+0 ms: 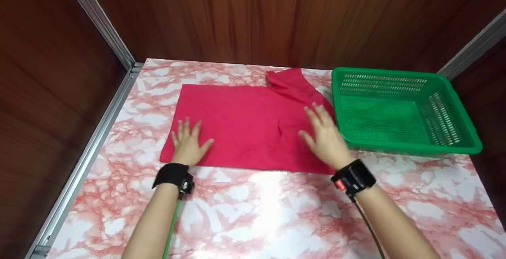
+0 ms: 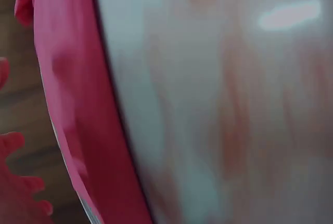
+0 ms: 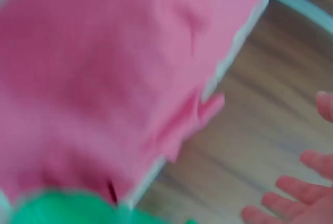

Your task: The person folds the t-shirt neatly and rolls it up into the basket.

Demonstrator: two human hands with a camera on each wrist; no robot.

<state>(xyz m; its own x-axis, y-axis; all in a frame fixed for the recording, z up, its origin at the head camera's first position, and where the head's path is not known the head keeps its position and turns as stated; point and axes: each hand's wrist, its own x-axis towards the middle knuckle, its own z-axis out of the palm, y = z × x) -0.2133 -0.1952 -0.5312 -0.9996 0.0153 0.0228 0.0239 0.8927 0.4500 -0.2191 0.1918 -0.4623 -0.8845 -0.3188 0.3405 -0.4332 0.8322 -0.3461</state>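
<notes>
A red T-shirt (image 1: 229,124) lies spread on the table, its straight hem toward the left and one sleeve (image 1: 290,81) sticking out at the far right corner. Small creases run across its right part. My left hand (image 1: 187,144) is over the shirt's near left corner with fingers spread; whether it touches the fabric I cannot tell. Over the right end, beside the basket, is my right hand (image 1: 326,138), slightly blurred, fingers extended and holding nothing. Fingertips (image 3: 296,190) of that hand show at the edge of the right wrist view.
A green plastic basket (image 1: 407,150) with slotted sides stands at the right, close against the shirt's right end. The red-and-white marbled tabletop (image 1: 245,215) extends toward me. Brown wood-look panels (image 1: 237,21) with metal corner rails (image 1: 106,25) enclose the back and sides.
</notes>
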